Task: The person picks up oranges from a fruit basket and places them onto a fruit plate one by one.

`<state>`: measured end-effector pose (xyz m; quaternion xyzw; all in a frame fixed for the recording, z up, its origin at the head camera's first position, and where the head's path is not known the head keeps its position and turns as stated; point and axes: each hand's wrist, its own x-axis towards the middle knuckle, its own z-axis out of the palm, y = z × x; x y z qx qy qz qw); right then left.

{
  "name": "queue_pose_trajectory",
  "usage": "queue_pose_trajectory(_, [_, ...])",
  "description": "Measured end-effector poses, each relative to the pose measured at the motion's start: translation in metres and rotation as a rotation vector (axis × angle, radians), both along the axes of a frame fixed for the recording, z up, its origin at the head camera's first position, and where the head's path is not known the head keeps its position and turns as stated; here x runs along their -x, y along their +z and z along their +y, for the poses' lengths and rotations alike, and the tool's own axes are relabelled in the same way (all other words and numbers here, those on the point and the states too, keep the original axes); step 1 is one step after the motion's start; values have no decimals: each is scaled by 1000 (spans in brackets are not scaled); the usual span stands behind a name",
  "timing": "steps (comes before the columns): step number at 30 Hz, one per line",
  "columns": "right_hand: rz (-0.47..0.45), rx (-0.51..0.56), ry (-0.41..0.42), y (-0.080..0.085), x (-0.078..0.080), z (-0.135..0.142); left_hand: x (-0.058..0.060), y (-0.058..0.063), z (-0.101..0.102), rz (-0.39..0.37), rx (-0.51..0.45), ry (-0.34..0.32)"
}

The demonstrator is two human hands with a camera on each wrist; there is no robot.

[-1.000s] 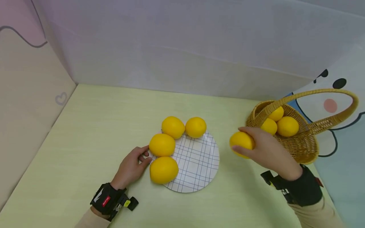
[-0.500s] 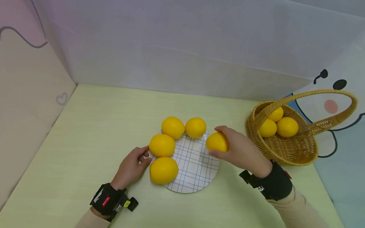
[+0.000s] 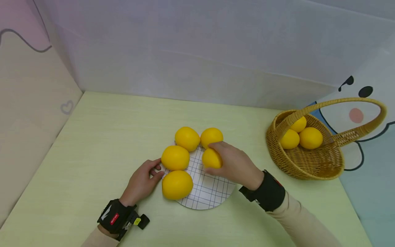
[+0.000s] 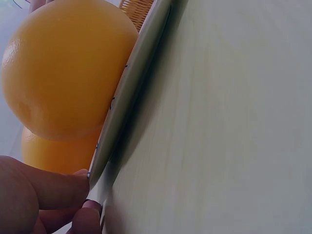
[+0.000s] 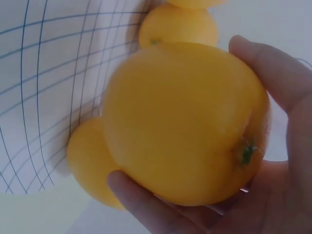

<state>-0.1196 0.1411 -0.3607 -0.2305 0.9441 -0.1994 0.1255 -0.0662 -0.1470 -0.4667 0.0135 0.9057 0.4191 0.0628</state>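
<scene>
In my right hand (image 3: 236, 164) I grip an orange (image 3: 211, 158), held over the round white plate with blue grid lines (image 3: 213, 192). The right wrist view shows this orange's green stem end, with thumb and fingers curled round its sides. My left hand (image 3: 143, 181) stays at the plate's left edge. Seen from the left wrist, its thumb (image 4: 61, 190) and fingers pinch the plate's rim (image 4: 109, 126). Several more oranges sit along the plate's left and far edge, among them a near-left orange (image 3: 177, 185), a far-left orange (image 3: 187, 138) and a far orange (image 3: 211, 136), partly covered by the right hand.
A wicker basket (image 3: 302, 168) with a tall arched handle stands at the table's right side. Several oranges lie in it, one of them in front (image 3: 311, 138). A pale wall (image 3: 197, 51) closes off the back of the light wooden table (image 3: 102, 137).
My right hand has carried the orange left, from beside the basket to over the plate. The left hand and the oranges on the plate have stayed where they were.
</scene>
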Motion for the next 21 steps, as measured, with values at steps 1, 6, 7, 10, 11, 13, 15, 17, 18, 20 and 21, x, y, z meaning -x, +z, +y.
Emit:
queue_pose_trajectory(1, [1, -1, 9, -3, 1, -3, 0, 0, 0, 0, 0, 0])
queue_pose_trajectory(6, [34, 3, 32, -14, 1, -14, 0, 0, 0, 2, 0, 0])
queue_pose_trajectory(7, [41, 4, 33, -16, 0, -15, 0, 0, 0, 3, 1, 0])
queue_pose_trajectory(10, [62, 5, 40, -21, -1, -19, 0, 0, 0, 3, 0, 2])
queue_pose_trajectory(11, [70, 4, 45, -22, -2, -20, 0, 0, 0, 3, 0, 2])
queue_pose_trajectory(13, [89, 6, 63, -25, -3, -22, 0, 0, 0, 3, 0, 2])
queue_pose_trajectory(15, [117, 4, 88, -28, -4, -23, 0, 0, 0, 2, -1, 2])
queue_pose_trajectory(17, [149, -2, 116, -30, -4, -24, 0, 0, 0, 1, -2, 1])
queue_pose_trajectory(18, [165, -9, 130, -32, -5, -25, -1, 0, -1, -1, -1, 1])
queue_pose_trajectory(20, [196, -24, 155, -35, -5, -25, -1, 0, -1, -3, -1, 0])
queue_pose_trajectory(21, [210, -32, 165, -37, -4, -25, -1, 0, -1, -5, -1, 0])
